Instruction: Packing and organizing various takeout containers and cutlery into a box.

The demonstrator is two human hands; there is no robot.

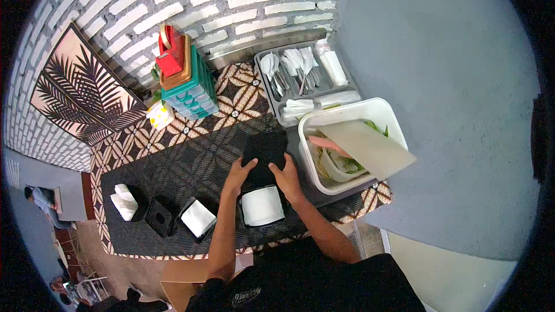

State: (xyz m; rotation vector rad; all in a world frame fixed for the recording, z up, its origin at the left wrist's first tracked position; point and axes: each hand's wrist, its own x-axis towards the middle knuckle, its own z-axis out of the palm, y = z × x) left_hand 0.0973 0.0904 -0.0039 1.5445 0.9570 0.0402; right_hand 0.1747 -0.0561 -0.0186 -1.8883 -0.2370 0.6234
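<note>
My left hand (pixel 237 175) and my right hand (pixel 286 177) grip the two sides of a black box-like holder (pixel 265 147) on the dark table mat. Just below it, nearer my body, a stack of white napkins (pixel 262 206) lies in a black tray between my forearms. To the left, a second black holder contains white napkins (pixel 198 218). Beside that is a black square lid (pixel 160 218) with a round mark or opening. Farther left, white tissue (pixel 124 202) stands up out of another black holder.
A white tub (pixel 308 169) with leaves and a board stands right. Behind it is a grey cutlery tray (pixel 265 91). A teal drawer unit (pixel 190 91) carries a red container (pixel 170 52). A palm-leaf picture (pixel 86 91) leans on the brick wall. People are at the far lower left.
</note>
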